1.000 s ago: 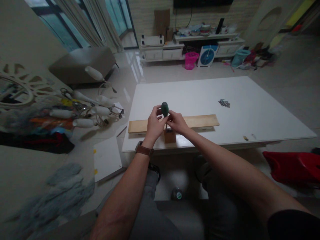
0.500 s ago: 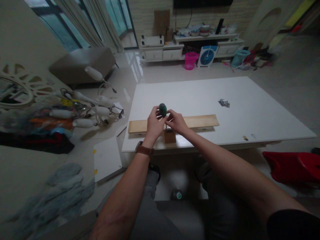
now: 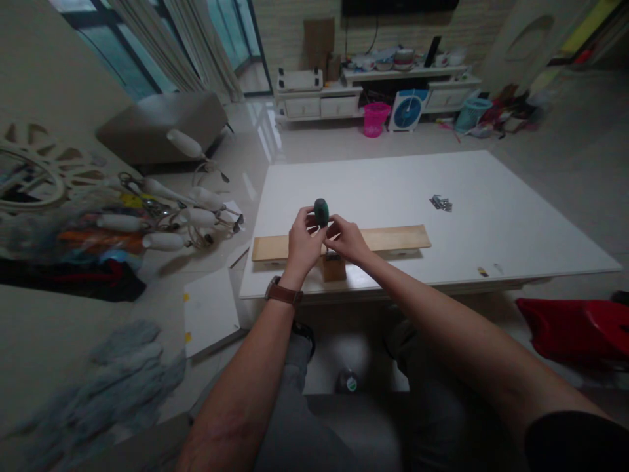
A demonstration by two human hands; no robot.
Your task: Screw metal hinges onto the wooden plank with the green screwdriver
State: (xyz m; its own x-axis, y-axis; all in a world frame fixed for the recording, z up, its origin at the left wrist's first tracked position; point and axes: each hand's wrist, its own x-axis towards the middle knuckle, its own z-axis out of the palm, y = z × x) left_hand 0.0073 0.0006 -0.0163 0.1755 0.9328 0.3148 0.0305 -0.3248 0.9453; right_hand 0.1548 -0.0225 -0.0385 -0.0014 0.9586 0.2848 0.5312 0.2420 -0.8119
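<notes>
A screwdriver with a dark green handle stands upright over a small wooden block at the near edge of the white table. My left hand, with a brown watch strap on the wrist, curls round the handle from the left. My right hand pinches the screwdriver lower down, just above the block. Its shaft is mostly hidden by my fingers. A long pale wooden plank lies flat behind the block, across the table.
A small pile of metal screws lies on the table to the right. Tiny bits sit near the right front edge. White-handled tools are heaped at left. A red stool is at right, a bottle between my knees.
The green handle dipped slightly and tilted half a second ago, then came back up to upright. Both hands kept their grip in the same place.
</notes>
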